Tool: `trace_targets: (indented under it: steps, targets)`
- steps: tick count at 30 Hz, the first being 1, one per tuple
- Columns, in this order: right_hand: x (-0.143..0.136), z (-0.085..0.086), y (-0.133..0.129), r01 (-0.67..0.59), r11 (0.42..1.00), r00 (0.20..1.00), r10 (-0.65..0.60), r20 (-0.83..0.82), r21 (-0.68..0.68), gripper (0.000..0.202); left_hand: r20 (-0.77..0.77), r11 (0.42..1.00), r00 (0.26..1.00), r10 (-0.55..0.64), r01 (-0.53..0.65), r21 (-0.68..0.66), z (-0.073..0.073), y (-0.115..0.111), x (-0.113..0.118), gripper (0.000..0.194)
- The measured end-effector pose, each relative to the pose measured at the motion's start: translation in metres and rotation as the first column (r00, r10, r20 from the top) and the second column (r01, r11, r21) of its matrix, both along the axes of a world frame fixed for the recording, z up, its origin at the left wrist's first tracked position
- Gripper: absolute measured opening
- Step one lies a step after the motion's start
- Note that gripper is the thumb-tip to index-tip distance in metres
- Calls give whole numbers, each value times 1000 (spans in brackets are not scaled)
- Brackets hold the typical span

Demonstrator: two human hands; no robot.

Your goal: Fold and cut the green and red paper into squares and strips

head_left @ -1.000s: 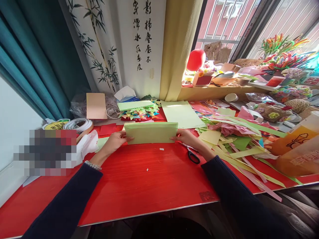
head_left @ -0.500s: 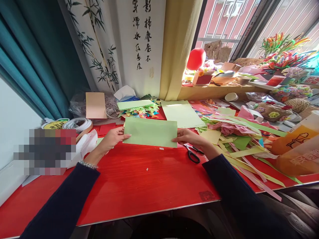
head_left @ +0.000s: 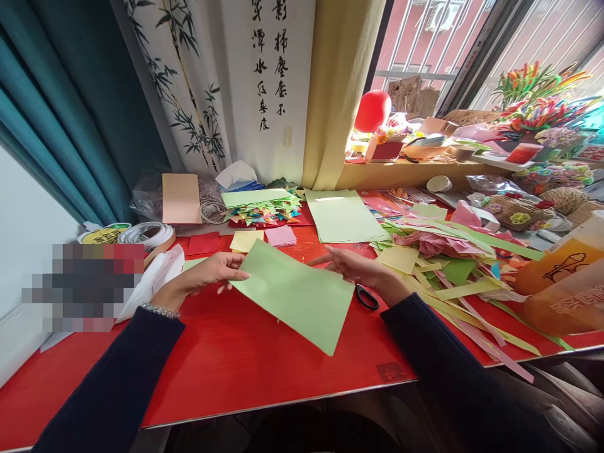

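A light green sheet of paper [head_left: 297,289] is tilted over the table, its lower right corner pointing toward me. My left hand [head_left: 214,275] pinches its left edge between thumb and fingers. At the upper right edge is my right hand [head_left: 356,267], fingers stretched out and apart, partly hidden behind the sheet. Whether it touches the paper is hard to tell. Black-handled scissors [head_left: 367,297] lie just below that hand, their blades hidden. Behind the sheet sit a yellow paper stack [head_left: 245,240] and a pink paper stack [head_left: 281,236].
Cut strips and scraps [head_left: 453,270] cover the right side of the red table [head_left: 226,371]. Larger pale green sheets [head_left: 342,217] lie at the back, beside a pile of folded paper pieces [head_left: 264,211]. White tape rolls [head_left: 146,236] stand left; orange bags [head_left: 561,277] stand far right.
The green sheet has turned clockwise and its right end swung down toward me. My right hand's fingers have spread at its upper edge. The yellow and pink stacks now show.
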State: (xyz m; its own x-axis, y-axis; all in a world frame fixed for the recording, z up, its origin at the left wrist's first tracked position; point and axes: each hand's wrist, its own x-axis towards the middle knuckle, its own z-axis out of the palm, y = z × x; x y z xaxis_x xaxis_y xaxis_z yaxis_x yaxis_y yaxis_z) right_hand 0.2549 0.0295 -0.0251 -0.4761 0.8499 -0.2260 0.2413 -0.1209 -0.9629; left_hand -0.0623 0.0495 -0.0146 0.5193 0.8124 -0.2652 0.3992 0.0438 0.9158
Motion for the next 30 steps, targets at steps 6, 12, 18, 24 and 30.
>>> trace_targets:
  steps: [6,12,18,24,30]
  targets:
    - [-22,1,-9,-379,921,903,345,256,94,43,5,996,996,-87,87,-19,6,-8,8,41]
    - [-39,-8,-15,-214,961,962,176,210,174,44,32,998,998,-57,57,-7,9,-11,12,36]
    - [-48,-7,-18,-51,980,998,41,57,191,47,28,998,997,-65,66,-23,11,-14,15,37]
    - [-48,-2,-22,-115,992,992,117,-55,46,35,71,999,997,-18,20,-36,9,-15,18,39]
    - [-52,-14,-19,-10,1000,997,9,-80,-9,35,169,981,968,186,-192,24,4,-10,20,44]
